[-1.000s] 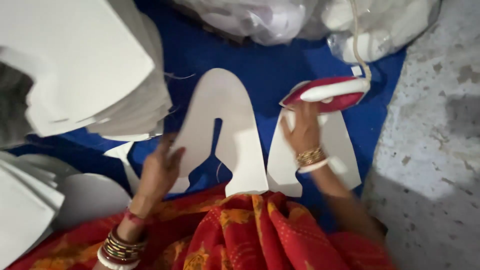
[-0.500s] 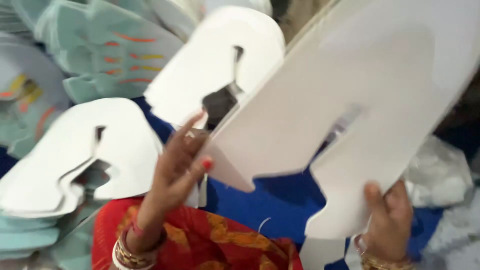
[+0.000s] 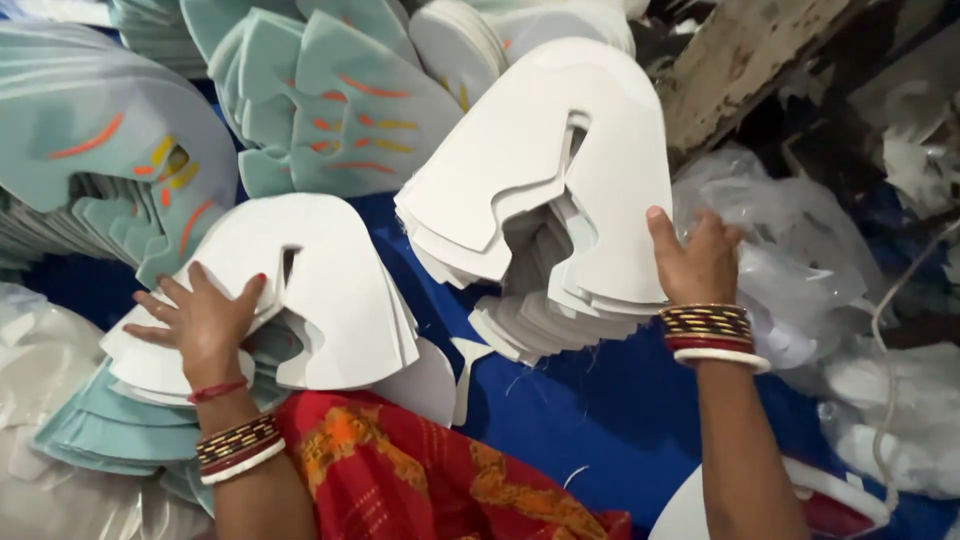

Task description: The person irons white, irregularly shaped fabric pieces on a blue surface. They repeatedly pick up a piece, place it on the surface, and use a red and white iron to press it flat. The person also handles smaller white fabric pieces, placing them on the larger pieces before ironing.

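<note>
A stack of white cut-outs (image 3: pixel 545 180) is gripped at its right edge by the right hand (image 3: pixel 695 265), while the left hand (image 3: pixel 205 320) is laid open and flat on a second white stack (image 3: pixel 330 290); blue cloth (image 3: pixel 600 410) is left open between them.

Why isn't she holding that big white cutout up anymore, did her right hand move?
Yes. The right hand has gone from under the raised sheet to the right edge of the tall white stack, which lies on the blue cloth.

Right hand's (image 3: pixel 700 262) palm behind white stack (image 3: pixel 545 190); red-white object (image 3: pixel 835 505) edge-cropped
</note>
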